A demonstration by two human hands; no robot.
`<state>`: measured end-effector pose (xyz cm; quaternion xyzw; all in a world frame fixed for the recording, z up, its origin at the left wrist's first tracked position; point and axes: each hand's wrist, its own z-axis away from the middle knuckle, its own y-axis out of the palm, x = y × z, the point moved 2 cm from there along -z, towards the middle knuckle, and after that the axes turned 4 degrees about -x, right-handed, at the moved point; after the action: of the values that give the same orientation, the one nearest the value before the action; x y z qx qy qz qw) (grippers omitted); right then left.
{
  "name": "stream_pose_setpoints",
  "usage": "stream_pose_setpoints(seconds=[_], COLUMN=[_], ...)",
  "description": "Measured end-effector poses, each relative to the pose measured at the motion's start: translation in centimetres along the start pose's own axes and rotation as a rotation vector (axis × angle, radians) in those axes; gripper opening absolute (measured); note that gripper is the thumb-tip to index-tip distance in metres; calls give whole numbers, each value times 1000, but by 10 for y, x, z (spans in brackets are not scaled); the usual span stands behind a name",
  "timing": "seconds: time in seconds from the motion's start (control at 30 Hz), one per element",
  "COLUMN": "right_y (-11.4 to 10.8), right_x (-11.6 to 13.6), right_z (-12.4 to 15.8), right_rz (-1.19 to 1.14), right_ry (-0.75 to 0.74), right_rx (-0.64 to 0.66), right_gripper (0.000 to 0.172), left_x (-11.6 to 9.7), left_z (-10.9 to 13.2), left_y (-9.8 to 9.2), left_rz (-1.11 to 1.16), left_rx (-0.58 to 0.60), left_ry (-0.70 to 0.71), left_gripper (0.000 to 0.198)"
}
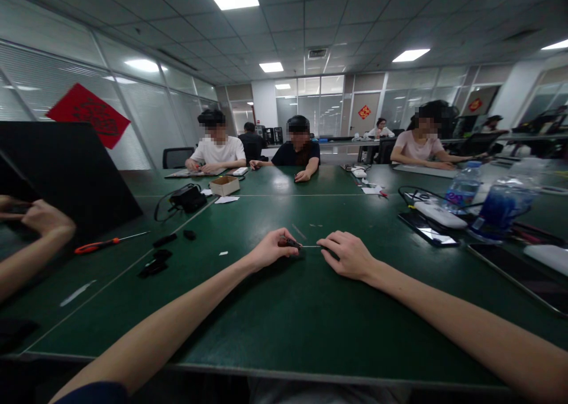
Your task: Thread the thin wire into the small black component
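Observation:
A small screwdriver (288, 242) with a dark and orange-red handle lies level just above or on the green table, its thin metal shaft pointing right. My left hand (271, 249) is closed around the handle, thumb and forefinger near its front end. At the far end of the shaft is my right hand (348, 255), its thumb and forefinger closed about the tip. Whether anything small sits between those fingertips is hidden.
Left on the green table (266, 315) are an orange-black screwdriver (104, 245), several black pieces (155, 263), a black bag (189, 198) and an open box (224, 185). Right stand bottles (501, 206) and phones (428, 229). Co-workers sit opposite; another person's hand (47, 220) is at left.

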<state>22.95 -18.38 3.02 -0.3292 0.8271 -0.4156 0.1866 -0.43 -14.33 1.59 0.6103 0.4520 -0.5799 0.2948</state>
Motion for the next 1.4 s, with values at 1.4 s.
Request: stream_pose_setpoints(seconds=[1.4], right_y=[-3], right_x=[7], right_z=[0], right_rz=[26], right_ry=[-25], right_rx=[107], right_gripper=[27], left_x=[-11], left_z=[9], left_y=[9], left_rz=[-192], left_rx=[0], left_ry=[138], left_gripper=[28])
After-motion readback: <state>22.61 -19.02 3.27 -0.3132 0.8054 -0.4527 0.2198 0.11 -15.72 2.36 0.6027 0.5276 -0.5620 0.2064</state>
